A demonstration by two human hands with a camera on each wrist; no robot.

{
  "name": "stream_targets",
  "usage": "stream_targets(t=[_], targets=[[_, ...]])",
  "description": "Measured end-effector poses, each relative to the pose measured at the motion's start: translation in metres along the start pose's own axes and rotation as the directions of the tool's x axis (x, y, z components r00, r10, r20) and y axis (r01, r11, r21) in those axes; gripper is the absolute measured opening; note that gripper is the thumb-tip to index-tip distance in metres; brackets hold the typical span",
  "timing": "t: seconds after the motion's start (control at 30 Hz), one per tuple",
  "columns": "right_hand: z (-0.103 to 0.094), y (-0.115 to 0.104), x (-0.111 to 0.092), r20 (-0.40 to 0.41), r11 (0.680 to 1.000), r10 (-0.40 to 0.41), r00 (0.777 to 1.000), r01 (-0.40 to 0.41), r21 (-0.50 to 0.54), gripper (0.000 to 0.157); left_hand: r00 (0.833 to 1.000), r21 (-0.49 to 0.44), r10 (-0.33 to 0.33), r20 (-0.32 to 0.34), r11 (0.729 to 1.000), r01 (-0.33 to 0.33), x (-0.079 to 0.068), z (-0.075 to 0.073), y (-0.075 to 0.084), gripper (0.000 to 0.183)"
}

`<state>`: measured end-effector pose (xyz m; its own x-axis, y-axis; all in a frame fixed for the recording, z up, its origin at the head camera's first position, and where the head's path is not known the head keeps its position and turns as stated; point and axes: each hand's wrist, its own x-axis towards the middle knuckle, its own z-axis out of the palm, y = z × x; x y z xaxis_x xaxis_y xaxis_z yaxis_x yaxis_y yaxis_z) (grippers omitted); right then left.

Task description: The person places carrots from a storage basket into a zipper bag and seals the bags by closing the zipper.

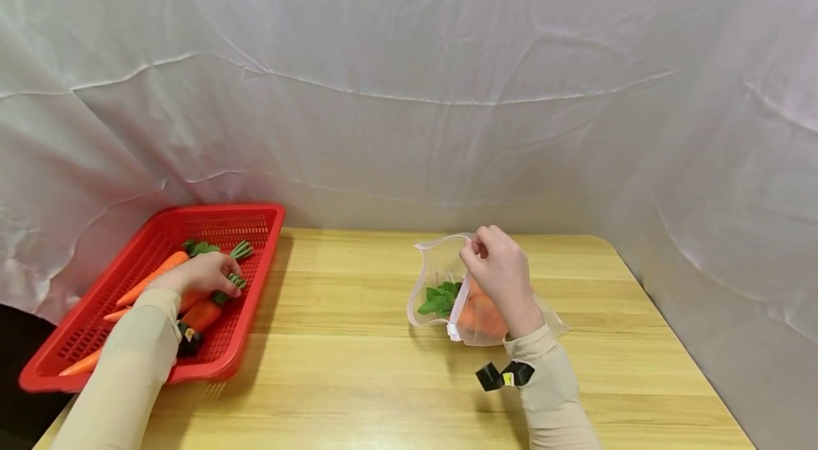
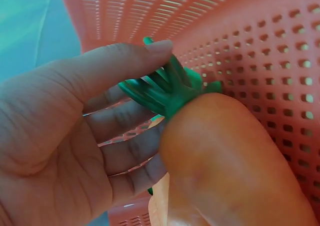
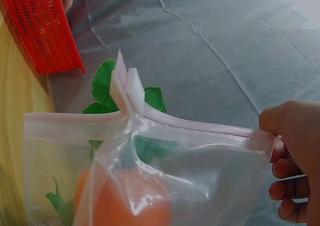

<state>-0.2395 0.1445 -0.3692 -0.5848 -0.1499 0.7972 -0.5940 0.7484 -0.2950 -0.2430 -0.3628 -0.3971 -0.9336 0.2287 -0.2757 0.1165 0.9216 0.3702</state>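
My left hand (image 1: 203, 274) reaches into the red basket (image 1: 273, 240) and holds the green stems (image 2: 172, 93) of an orange carrot (image 2: 230, 161) between thumb and fingers. The carrot's body lies against the basket's perforated wall. On the right, my right hand (image 1: 501, 272) pinches the rim of a clear zip bag (image 3: 215, 161) between thumb and forefinger, and the bag's mouth gapes to the left. Inside the bag is an orange carrot (image 1: 481, 315) with green leaves (image 1: 439, 299), partly covered by my hand. A white slider (image 3: 135, 90) sits on the bag's zip.
Other carrots (image 1: 153, 277) lie in the basket, partly under my left forearm. The basket stands at the left of the wooden table (image 1: 345, 365). A pale grey curtain (image 1: 383, 145) hangs behind the table and along its right side.
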Motion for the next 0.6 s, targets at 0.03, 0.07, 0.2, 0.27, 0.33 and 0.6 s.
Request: stream_targets(t=[0.03,0.07,0.2,0.27,0.33,0.6], targets=[[0.0,0.0,0.0,0.001,1.0,-0.002,1.0,0.002,-0.001,0.02,1.0,-0.008,0.002,-0.016,1.0,-0.002,0.0,0.0,-0.001,0.037],[0.0,0.0,0.0,0.001,1.0,-0.002,1.0,0.002,-0.002,0.02,1.0,-0.019,0.004,-0.029,1.0,-0.005,0.0,-0.001,-0.001,0.038],[0.0,0.0,0.0,0.0,1.0,-0.005,1.0,0.005,-0.008,0.021,0.997,-0.06,0.008,-0.077,0.998,-0.012,-0.002,-0.004,-0.002,0.042],[0.0,0.0,0.0,-0.001,1.0,-0.005,1.0,0.005,-0.008,0.021,0.995,-0.09,-0.006,-0.095,0.996,-0.003,-0.003,-0.005,-0.001,0.044],[0.0,0.0,0.0,0.0,1.0,-0.005,1.0,0.005,-0.008,0.021,0.993,-0.105,-0.014,-0.116,0.994,0.001,-0.005,-0.006,-0.001,0.047],[0.001,0.0,0.001,0.005,1.0,0.004,1.0,-0.004,-0.006,0.02,0.979,-0.101,-0.042,-0.2,0.995,0.022,-0.007,-0.01,-0.004,0.054]])
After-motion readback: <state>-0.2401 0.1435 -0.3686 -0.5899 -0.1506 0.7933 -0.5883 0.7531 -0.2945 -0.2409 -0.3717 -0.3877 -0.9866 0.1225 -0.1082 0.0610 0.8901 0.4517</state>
